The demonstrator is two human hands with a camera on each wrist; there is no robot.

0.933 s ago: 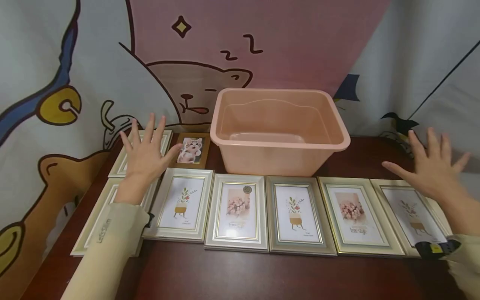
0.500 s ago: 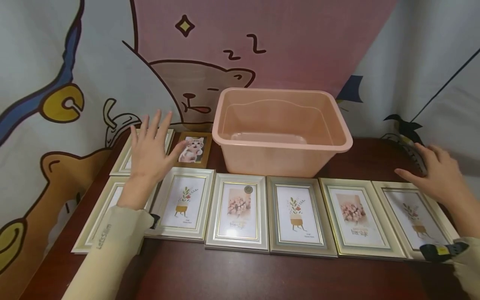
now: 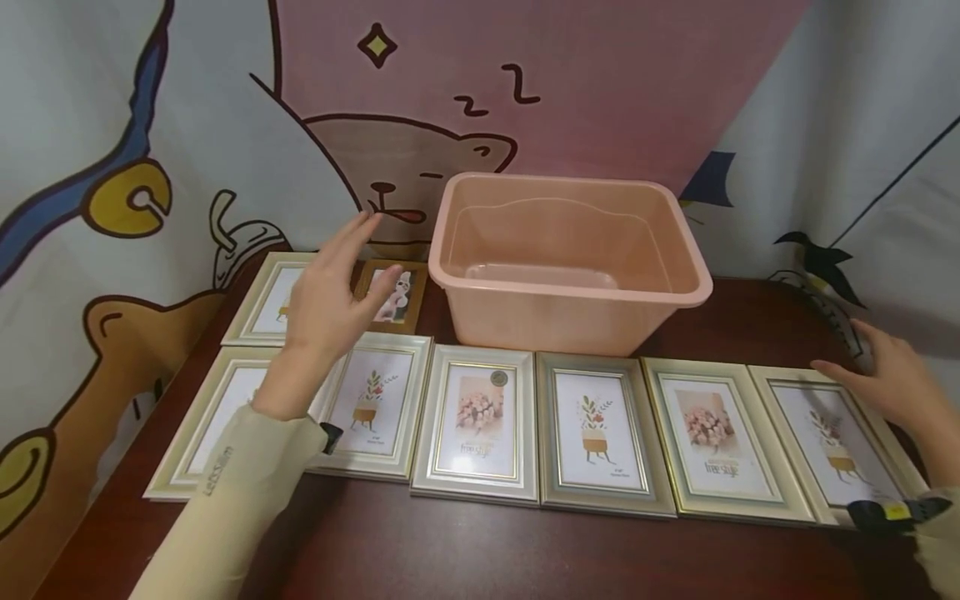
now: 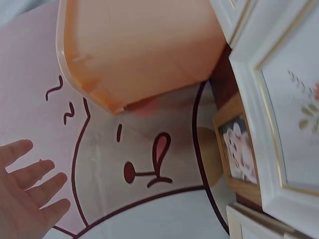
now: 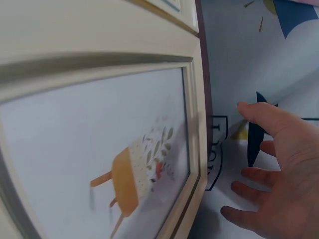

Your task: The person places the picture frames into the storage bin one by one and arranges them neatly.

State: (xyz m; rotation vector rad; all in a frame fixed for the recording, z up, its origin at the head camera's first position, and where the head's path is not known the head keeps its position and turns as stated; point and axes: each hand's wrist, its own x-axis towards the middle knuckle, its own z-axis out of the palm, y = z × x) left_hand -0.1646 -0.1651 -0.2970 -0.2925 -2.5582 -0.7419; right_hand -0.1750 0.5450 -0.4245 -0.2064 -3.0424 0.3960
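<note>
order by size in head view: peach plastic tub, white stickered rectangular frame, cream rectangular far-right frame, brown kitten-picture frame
1. Peach tub
2. White stickered frame, cream far-right frame: too alike to rank
3. Brown kitten-picture frame, partly behind left hand

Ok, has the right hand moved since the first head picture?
Yes: in the head view the right hand has dropped lower, its fingertips now nearer the far edge of the rightmost picture frame.
</note>
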